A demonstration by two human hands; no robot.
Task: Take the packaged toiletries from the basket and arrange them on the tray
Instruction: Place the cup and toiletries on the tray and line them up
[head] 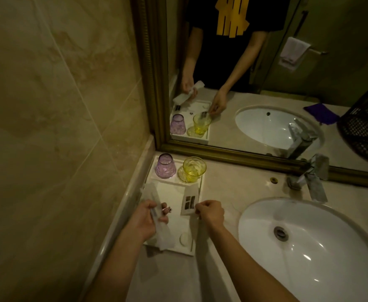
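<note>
Bathroom counter [233, 184] in dim light, seen from above, with a white tray [172, 192] set into its left corner against a tiled wall. We see 2 bare forearms reaching in from the near edge.

The left hand [145, 219] is closed around a long white packet [154, 214]; the packet runs from the tray's far-left part back under the fingers to the tray's near edge. The right hand [210, 212] is narrowed to a pinch, thumb and fingertips gripping the near corner of a small flat sachet [189, 202] with dark bars printed on it. The sachet lies along the tray's right edge, and we cannot tell whether it rests flat or is slightly lifted.

At the tray's far end stand 2 glasses: a purple glass [165, 166] upside down on the left, and a yellow glass [194, 168] upright on the right. A small round white item [185, 238] sits in the tray's near-right part.

To the right, a white oval sink [309, 247] with a metal drain, and a chrome faucet [313, 177] at its far side. A gold-framed mirror [265, 83] runs along the back. A dark woven basket [365, 127] shows only as a reflection at the far right.
</note>
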